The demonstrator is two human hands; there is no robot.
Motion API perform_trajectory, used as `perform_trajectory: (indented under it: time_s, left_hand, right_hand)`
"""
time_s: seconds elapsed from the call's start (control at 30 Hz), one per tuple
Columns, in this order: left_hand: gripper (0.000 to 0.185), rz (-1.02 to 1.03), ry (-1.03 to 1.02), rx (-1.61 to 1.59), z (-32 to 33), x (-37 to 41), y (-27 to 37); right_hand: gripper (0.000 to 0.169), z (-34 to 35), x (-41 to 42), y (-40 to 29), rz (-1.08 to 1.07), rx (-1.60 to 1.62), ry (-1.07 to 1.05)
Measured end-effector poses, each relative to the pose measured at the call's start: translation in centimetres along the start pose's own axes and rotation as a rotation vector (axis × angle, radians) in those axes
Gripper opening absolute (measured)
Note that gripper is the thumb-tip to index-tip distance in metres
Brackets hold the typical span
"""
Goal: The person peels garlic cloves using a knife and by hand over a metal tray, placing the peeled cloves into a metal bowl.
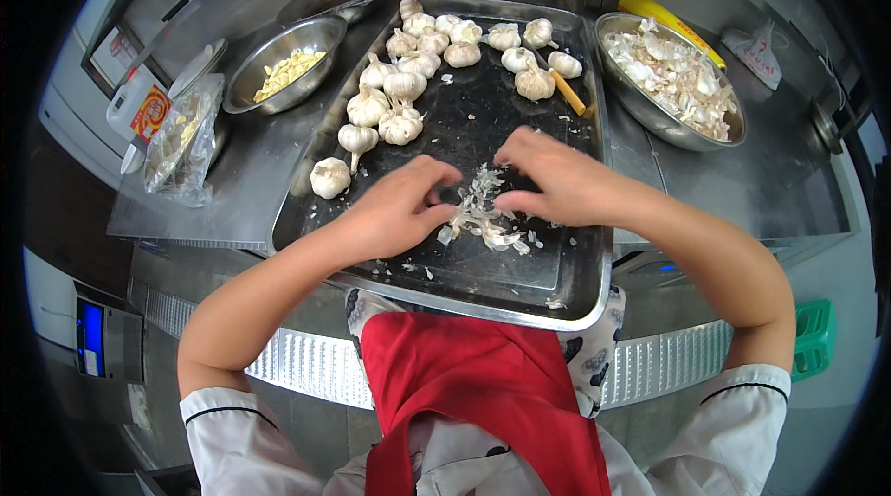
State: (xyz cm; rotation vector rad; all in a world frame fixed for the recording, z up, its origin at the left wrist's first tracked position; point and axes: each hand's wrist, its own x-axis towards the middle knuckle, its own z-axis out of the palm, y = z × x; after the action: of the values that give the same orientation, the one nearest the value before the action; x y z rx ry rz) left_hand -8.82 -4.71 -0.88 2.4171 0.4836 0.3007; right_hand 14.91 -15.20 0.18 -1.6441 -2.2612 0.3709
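Loose garlic skins point(480, 207) lie in a small heap on a dark metal tray point(445, 280). My left hand point(404, 207) is at the heap's left side, fingers curled and apart, with nothing seen in it. On the right side of the heap, my right hand point(557, 179) has its thumb and fingers spread, also with nothing seen between them. Whole garlic bulbs point(405, 87) fill the tray's left and far side, and one bulb point(330, 178) sits apart near the left rim. A knife with a wooden handle point(567, 91) rests by the bulbs at the far right.
A steel bowl point(240, 89) of peeled cloves stands to the left, beside a plastic bag point(198, 179) and a white jug point(139, 106). To the right is a steel bowl point(647, 124) heaped with skins. Behind it lies a yellow roll-shaped package point(668, 23).
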Motion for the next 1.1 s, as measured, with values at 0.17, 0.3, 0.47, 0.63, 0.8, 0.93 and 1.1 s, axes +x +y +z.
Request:
perform_trajectory:
  time_s: [0.17, 0.3, 0.47, 0.63, 0.8, 0.93, 1.1]
  left_hand:
    - [0.038, -0.121, -0.235, 0.282, -2.5, -1.9, 0.9]
    - [0.023, -0.031, -0.186, 0.248, -0.6, -1.7, 0.5]
    - [0.013, -0.007, -0.126, 0.147, -0.3, -1.8, -0.7]
    - [0.012, -0.050, -0.030, 0.139, -1.0, -1.9, -1.9]
    - [0.010, -0.086, 0.137, -0.014, -0.3, -0.5, -2.8]
    - [0.011, -0.116, 0.259, -0.165, 0.4, 0.0, -3.8]
    - [0.011, -0.197, 0.348, -0.299, 0.5, 0.1, -4.3]
  right_hand:
    - [0.085, 1.3, -0.5, 1.4, 0.195, -0.138, 0.014]
    - [0.086, 4.5, 0.1, -0.3, 0.001, -0.131, -0.108]
    - [0.092, 4.3, -0.3, -2.4, -0.182, 0.139, -0.190]
    - [0.102, 2.7, -0.8, -1.4, -0.234, -0.222, -0.013]
    - [0.088, 4.2, 1.3, -2.9, -0.309, -0.305, 0.010]
    - [0.056, 5.5, 3.4, -2.8, -0.346, -0.325, 0.040]
    - [0.030, 6.1, 5.2, -2.5, -0.361, -0.321, 0.031]
